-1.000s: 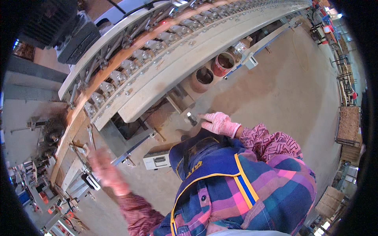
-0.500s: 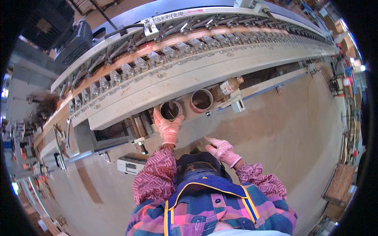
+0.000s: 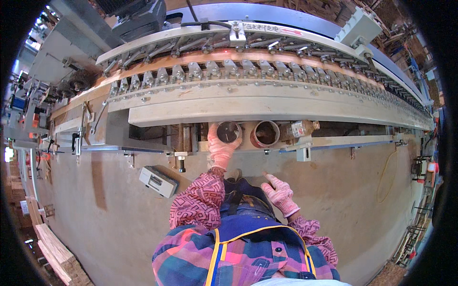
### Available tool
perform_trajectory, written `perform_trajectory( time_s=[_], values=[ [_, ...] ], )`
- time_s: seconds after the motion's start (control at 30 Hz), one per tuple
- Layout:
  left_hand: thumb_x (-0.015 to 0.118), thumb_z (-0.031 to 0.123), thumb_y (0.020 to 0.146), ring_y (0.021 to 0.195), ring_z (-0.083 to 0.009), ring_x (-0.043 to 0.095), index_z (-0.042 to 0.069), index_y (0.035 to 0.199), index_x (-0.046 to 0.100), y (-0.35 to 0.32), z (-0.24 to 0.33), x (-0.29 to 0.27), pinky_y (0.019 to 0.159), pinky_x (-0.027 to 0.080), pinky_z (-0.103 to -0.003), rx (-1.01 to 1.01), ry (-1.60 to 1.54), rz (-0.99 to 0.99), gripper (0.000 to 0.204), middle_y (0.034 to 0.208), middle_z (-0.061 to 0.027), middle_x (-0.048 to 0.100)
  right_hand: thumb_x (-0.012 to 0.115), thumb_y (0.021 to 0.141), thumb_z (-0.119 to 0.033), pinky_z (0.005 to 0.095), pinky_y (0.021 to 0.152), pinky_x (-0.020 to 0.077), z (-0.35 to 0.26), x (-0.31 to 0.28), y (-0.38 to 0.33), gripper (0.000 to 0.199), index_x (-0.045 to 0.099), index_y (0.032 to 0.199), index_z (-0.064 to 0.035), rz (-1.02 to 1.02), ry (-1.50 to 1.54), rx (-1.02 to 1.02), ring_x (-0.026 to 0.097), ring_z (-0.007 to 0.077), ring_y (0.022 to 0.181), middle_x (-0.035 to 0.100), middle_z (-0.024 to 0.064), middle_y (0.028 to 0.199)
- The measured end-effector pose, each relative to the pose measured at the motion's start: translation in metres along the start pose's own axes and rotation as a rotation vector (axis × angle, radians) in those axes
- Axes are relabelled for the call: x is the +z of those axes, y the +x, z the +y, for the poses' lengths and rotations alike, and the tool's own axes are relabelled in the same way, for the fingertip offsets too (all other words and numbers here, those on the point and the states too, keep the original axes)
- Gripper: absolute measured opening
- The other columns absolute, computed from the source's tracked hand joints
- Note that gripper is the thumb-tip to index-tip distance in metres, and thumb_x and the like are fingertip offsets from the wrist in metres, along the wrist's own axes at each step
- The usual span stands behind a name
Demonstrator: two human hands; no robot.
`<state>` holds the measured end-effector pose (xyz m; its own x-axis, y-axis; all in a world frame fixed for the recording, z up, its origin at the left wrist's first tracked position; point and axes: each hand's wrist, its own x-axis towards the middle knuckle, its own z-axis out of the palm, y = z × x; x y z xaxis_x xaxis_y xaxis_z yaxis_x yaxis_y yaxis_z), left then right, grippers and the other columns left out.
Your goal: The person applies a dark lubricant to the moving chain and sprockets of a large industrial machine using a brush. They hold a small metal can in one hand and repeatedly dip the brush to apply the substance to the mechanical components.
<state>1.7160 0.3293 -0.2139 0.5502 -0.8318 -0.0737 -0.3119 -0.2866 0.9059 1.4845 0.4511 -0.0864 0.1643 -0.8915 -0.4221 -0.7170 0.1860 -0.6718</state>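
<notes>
**rigwatcher:** While I've got the head feed up, quick status. Left hand [image 3: 220,148], in a pink knit glove, is up at 12 o'clock from the body, fingers wrapped on the near rim of the dark round can [image 3: 229,131] under the long conveyor machine [image 3: 267,102]. So that hand is gripping the can, which sits on the ledge [image 3: 334,141] below the machine's pale rail.

**sawdust_joe:** And the other hand?

**rigwatcher:** Right hand [image 3: 280,195] is lower, around 1 o'clock from the blue apron [image 3: 248,229], loose and holding nothing, with a finger pointing up toward the second can [image 3: 265,134], the reddish one just right of the first.

**sawdust_joe:** How far along?

**rigwatcher:** Early, I'd say. Both cans are on the ledge side by side, neither lifted clear. A grey box [image 3: 158,181] lies on the floor [image 3: 119,224] at 10 o'clock, untouched.
</notes>
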Motion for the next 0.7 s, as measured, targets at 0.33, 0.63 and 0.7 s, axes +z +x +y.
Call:
perform_trajectory(
  time_s=[0.33, 0.63, 0.7],
  values=[
    [0.099, 0.042, 0.046, 0.129, -0.0342, 0.055, 0.002, 0.141, 0.050, -0.040, 0.038, -0.077, 0.111, 0.046, -0.044, 0.169, 0.198, -0.320, 0.115, 0.139, -0.0191, 0.055, 0.075, 0.090, -0.040, 0.0428, 0.090, 0.0560, -0.051, -0.017, 0.033, 0.063, 0.058, 0.143, -0.0113, -0.008, 0.161, 0.008, 0.072, 0.0389, 0.100, 0.074, 0.0210, 0.107],
    [0.098, 0.040, 0.049, 0.130, -0.0408, 0.055, 0.009, 0.142, 0.047, -0.128, 0.093, -0.068, 0.108, 0.047, -0.049, 0.594, 0.103, -0.548, 0.111, 0.139, -0.0214, 0.055, 0.072, 0.089, -0.048, 0.0460, 0.088, 0.0545, -0.040, -0.060, 0.022, 0.060, 0.063, 0.138, -0.0148, 0.123, -0.081, -0.273, 0.068, 0.0390, 0.101, 0.070, 0.0210, 0.114],
    [0.097, 0.041, 0.049, 0.129, -0.0404, 0.055, 0.007, 0.139, 0.051, -0.143, 0.111, -0.043, 0.108, 0.047, -0.049, 0.583, 0.103, -0.645, 0.106, 0.138, -0.0216, 0.057, 0.066, 0.092, -0.051, 0.0473, 0.084, 0.0546, -0.014, -0.078, 0.005, 0.057, 0.064, 0.136, -0.0141, 0.176, -0.174, -0.258, 0.068, 0.0400, 0.097, 0.071, 0.0217, 0.111]
  ],
)
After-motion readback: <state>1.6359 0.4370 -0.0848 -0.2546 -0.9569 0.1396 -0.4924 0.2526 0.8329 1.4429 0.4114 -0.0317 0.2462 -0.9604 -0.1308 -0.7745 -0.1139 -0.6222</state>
